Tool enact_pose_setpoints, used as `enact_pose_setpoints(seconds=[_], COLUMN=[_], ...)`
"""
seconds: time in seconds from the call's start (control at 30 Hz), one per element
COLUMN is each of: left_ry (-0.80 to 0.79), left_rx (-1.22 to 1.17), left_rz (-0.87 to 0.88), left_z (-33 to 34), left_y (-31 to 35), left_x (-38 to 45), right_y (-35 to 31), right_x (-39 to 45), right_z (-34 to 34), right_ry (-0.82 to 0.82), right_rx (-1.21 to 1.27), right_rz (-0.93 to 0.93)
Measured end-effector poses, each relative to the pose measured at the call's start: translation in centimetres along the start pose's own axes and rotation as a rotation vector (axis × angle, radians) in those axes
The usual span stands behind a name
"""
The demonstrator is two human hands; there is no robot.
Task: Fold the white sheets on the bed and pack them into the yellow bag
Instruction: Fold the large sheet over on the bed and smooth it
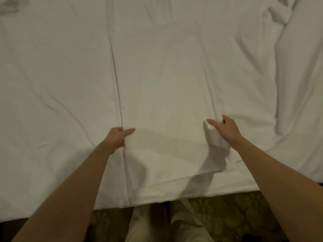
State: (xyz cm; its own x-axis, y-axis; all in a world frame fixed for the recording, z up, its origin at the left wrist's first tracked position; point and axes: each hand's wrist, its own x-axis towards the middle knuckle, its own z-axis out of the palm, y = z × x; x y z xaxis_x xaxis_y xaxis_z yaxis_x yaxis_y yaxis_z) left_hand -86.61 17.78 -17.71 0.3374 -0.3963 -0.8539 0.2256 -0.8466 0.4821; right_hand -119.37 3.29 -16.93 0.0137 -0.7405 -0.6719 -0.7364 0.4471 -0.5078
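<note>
Gripping folded sheet, both hands, bed, patterned carpet

A folded sheet lies on the bed, in the middle, running from the near edge toward the far side. The left hand grips the sheet's left edge, and the right hand pinches its right edge; the two hands are well apart, with the sheet between them. Behind and to the right, bunched bedding lies on the bed. In front of the bed, below its near edge, is the carpet, where the person's legs stand.
</note>
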Motion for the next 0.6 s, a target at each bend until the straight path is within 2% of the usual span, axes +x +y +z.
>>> enact_pose_setpoints(seconds=[0.13, 0.37, 0.6], left_ry=[0.104, 0.233, 0.273], left_rx=[-0.112, -0.092, -0.093], left_rz=[0.068, 0.143, 0.182], left_z=[0.3, -0.2, -1.6], left_y=[4.0, 9.8, 16.6], left_x=[2.6, 7.1, 12.0], right_y=[-4.0, -10.8, -18.6], right_x=[3.7, 10.4, 17.6], right_z=[0.4, 0.6, 0.8], right_ry=[0.094, 0.155, 0.238], right_rx=[0.007, 0.093, 0.116], right_rz=[-0.028, -0.067, -0.125])
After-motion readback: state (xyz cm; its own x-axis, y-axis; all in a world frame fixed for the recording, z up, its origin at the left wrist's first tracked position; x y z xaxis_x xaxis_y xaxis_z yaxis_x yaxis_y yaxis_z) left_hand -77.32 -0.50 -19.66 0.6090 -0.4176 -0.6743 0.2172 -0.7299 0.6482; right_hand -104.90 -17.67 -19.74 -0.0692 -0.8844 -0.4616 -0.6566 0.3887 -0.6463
